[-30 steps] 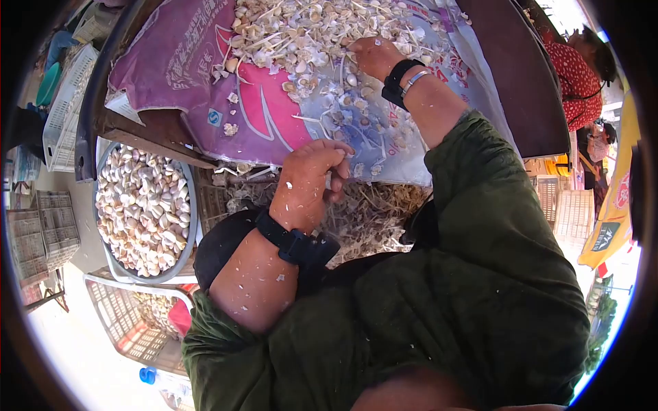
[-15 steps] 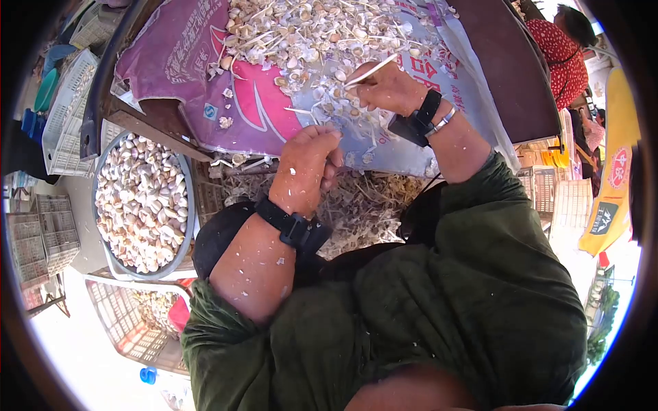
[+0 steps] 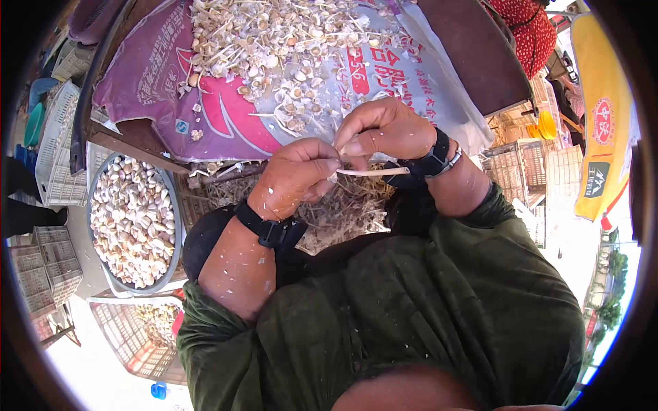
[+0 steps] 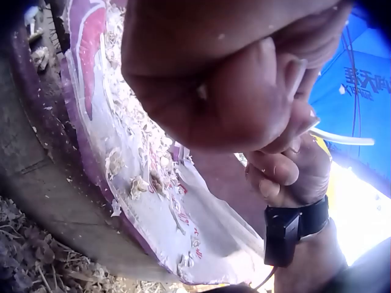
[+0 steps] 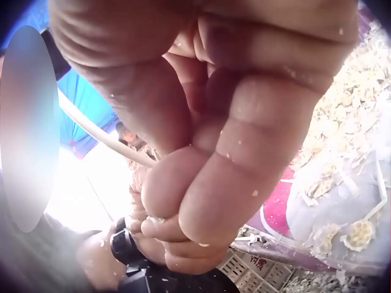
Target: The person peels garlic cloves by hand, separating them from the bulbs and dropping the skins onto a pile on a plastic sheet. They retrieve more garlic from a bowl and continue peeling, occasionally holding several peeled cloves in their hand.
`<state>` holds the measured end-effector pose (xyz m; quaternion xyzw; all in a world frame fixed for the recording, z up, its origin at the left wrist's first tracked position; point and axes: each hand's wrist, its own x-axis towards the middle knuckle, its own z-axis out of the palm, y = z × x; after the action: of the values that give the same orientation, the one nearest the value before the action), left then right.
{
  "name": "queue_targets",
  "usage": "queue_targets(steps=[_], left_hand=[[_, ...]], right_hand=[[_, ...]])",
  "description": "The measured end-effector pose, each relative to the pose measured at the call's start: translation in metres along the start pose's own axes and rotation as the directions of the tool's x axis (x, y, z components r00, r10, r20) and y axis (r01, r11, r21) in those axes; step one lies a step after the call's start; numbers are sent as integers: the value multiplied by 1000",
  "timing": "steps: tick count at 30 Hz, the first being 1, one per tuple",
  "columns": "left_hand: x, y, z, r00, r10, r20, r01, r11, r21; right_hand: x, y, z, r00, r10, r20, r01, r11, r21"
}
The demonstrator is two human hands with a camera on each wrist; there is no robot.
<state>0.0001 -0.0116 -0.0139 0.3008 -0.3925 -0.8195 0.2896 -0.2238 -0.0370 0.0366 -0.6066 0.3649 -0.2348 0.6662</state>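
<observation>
My left hand (image 3: pixel 289 177) and right hand (image 3: pixel 394 131) meet in front of the work surface's near edge. Between their fingertips they hold garlic with a long pale stalk (image 3: pixel 377 172), which sticks out to the right below my right hand. Curled fingers hide the bulb end in both wrist views. In the left wrist view the stalk (image 4: pixel 345 139) points past my right hand (image 4: pixel 293 174). My right thumb and fingers pinch close against the left fingertips. Beyond them, loose garlic and papery skins (image 3: pixel 274 41) cover a printed purple and white sack (image 3: pixel 226 120).
A round tub (image 3: pixel 179 226) of loose garlic cloves (image 3: pixel 133 219) stands at the left. Below it is a plastic crate (image 3: pixel 120 329). Stacked crates (image 3: pixel 51 253) stand farther left. Dry husks (image 3: pixel 343 212) lie beneath the surface's edge. A person in red (image 3: pixel 528 34) is at the upper right.
My right hand went from the garlic pile back toward me, bringing a stalked garlic to my left hand. Both hands now meet on it. The head view has shifted slightly.
</observation>
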Motion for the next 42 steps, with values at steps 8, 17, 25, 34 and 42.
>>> queue_targets(steps=[8,17,25,34,42], left_hand=[[-1,6,-5,981,-161,-105,167,985,52],[10,-3,-17,990,-141,-15,124,907,-403],[14,4,-16,971,-207,-123,154,926,-344],[19,3,-10,970,-164,-182,92,933,-348],[17,-11,-11,974,-52,-222,-17,954,-299]], right_hand=[[5,-14,11,991,-77,-110,73,997,-36],[74,44,-140,773,-260,-579,-261,701,-664],[125,62,-235,738,-137,-660,-645,140,-751],[100,49,-208,700,205,-684,-517,806,-288],[49,33,-70,994,-37,-104,65,957,283]])
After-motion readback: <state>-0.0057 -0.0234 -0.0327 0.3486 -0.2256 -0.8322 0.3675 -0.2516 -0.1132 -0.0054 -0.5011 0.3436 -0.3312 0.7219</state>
